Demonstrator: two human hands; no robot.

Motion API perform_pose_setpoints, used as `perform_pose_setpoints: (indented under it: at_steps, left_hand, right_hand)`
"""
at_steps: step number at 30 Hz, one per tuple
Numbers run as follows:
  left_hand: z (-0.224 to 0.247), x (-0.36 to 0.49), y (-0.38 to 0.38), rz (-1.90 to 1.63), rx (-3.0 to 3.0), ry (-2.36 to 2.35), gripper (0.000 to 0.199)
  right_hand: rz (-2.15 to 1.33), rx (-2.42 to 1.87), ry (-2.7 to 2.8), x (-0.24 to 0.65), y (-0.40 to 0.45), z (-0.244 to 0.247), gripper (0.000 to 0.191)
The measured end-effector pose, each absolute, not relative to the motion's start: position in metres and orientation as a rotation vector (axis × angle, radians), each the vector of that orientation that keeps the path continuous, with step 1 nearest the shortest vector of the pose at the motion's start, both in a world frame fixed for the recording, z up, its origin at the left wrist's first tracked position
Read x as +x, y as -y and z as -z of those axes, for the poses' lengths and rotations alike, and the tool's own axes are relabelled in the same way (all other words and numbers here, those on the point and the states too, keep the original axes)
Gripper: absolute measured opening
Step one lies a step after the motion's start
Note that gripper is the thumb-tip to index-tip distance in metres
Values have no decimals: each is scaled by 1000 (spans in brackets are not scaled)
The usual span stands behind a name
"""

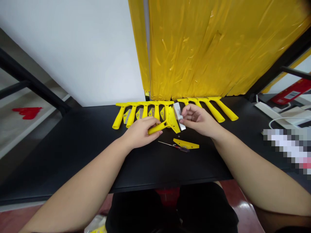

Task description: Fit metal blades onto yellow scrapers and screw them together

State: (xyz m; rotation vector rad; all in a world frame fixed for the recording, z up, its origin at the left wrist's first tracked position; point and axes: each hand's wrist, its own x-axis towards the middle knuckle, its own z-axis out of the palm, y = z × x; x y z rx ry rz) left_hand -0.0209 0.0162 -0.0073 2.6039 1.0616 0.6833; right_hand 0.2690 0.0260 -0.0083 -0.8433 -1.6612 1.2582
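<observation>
My left hand (pixel 145 133) is wrapped round the handle of a yellow scraper (pixel 172 119), whose wide head points right. Close beside that head, my right hand (pixel 198 119) pinches a flat metal blade (pixel 179 116) between thumb and fingers. Blade and head lie edge to edge; I cannot tell whether they touch. Below them on the black table rest a loose yellow cover plate (pixel 186 143) and a thin screwdriver (pixel 174 146) with a dark handle. A tiny ring-like part (pixel 179 136) lies just above the plate.
Several yellow scraper handles (pixel 132 116) stand in a row along the back of the black table (pixel 80 145), with more handles (pixel 213 110) behind my right hand. A yellow-wrapped panel (pixel 194 48) and a white panel (pixel 80 48) rise behind. White power strips and cables (pixel 279 113) lie at right.
</observation>
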Motion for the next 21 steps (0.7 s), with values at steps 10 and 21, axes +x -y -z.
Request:
perform_pose_setpoints:
  at_steps: [10,21]
  left_hand:
    - [7,-18,-13,-642,2623,-1100,26]
    - [8,-17,-11,-620,2679,-1098,26]
  right_hand:
    - [-1371,-941,1693,266,-28,11,37]
    - [-1501,-999,1629,257,-28,19,39]
